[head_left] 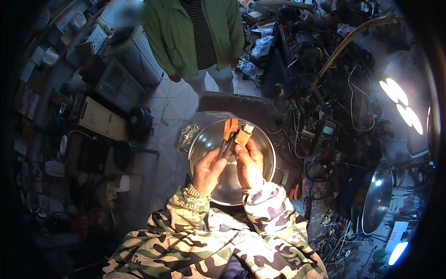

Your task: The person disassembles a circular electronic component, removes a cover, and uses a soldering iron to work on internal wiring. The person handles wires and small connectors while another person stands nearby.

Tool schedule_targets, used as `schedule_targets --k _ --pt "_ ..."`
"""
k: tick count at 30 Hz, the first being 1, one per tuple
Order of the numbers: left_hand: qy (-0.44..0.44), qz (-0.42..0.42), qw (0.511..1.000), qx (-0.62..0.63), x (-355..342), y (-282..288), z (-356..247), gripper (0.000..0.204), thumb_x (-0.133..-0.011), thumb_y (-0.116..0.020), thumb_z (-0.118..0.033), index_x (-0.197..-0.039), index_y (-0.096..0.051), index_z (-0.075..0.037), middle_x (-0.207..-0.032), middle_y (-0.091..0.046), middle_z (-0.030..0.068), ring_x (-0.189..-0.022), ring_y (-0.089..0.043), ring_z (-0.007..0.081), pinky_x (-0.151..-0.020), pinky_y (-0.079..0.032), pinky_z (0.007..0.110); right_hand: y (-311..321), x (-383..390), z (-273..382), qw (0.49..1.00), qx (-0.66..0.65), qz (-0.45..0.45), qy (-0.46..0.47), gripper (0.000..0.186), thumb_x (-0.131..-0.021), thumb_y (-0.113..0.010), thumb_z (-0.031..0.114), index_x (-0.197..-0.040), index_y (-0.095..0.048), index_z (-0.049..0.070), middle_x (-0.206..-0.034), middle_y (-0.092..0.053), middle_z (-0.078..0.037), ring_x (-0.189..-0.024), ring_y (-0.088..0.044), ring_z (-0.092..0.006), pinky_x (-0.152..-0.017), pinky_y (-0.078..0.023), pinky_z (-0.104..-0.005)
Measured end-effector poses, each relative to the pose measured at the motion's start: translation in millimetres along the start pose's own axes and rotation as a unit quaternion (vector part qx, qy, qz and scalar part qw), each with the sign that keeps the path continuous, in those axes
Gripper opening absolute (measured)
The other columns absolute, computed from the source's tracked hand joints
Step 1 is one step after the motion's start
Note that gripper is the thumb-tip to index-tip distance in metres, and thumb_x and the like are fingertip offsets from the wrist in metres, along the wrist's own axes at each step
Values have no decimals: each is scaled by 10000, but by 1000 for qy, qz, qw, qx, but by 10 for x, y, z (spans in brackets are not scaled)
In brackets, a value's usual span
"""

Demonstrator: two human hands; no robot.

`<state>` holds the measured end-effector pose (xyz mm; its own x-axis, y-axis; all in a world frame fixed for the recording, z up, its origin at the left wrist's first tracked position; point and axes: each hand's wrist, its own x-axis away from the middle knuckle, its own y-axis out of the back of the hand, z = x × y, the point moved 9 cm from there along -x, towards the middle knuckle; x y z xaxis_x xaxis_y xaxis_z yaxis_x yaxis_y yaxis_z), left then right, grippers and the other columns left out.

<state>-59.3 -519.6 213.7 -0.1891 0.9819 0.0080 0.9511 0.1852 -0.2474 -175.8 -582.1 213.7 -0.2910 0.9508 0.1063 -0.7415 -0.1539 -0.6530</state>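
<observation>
Both my hands are above a shiny round metal basin [200, 139] in front of me. My left hand [209, 169] has its fingers closed on a dark cable that ends in an orange connector [229, 128]. Close beside it, my right hand [250, 166] pinches an orange plug [242, 138] with a pale, metallic-looking tip pointing up and away. The two orange ends sit side by side, apart from each other. Dark cable runs down between my hands, and its lower part is hidden by my fingers.
A person in a green jacket [186, 42] stands across from me. Under the basin is a dark table [223, 102], with a clear plastic bag [188, 135] at its left. Tangled cables, tools and a multimeter [329, 129] crowd the right. A metal lid-like disc [377, 197] leans farther right.
</observation>
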Motion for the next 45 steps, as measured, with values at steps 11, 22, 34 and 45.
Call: schedule_targets --k 11,22,34,45 --pt "-65 64 990 -112 87 -117 -234 408 -851 -766 -79 -1234 -648 -3 -1158 -659 91 -972 -662 172 -857 -530 305 -215 309 455 993 93 -9 65 538 -905 -646 -89 -1395 -428 -137 -1182 -683 -240 -1073 -692 -253 -909 -587 -344" --pt "-14 -183 885 -427 39 1330 -69 799 -827 -787 -215 -1485 -387 -2 -1453 -483 236 -1316 -506 356 -1021 -457 436 -287 -298 2051 893 361 60 262 409 -939 -623 -14 -1343 -565 -46 -1179 -668 -127 -1036 -664 -185 -920 -537 -292" --pt "-15 -145 887 -438 -140 1167 -39 823 -811 -800 -178 -1483 -369 21 -1455 -430 317 -1330 -447 475 -1123 -381 472 -645 -470 1582 788 559 55 253 441 -855 -631 -114 -1286 -610 -20 -1054 -733 -116 -981 -666 -134 -889 -508 -267" --pt "-339 -18 784 -519 -583 -888 -1757 786 -746 -791 -71 -1468 -481 -86 -1502 -352 259 -1312 -429 434 -1081 -390 512 -494 -661 1438 833 511 -34 210 414 -819 -602 -81 -1227 -623 -11 -808 -709 -172 -711 -724 -256 -675 -546 -334"
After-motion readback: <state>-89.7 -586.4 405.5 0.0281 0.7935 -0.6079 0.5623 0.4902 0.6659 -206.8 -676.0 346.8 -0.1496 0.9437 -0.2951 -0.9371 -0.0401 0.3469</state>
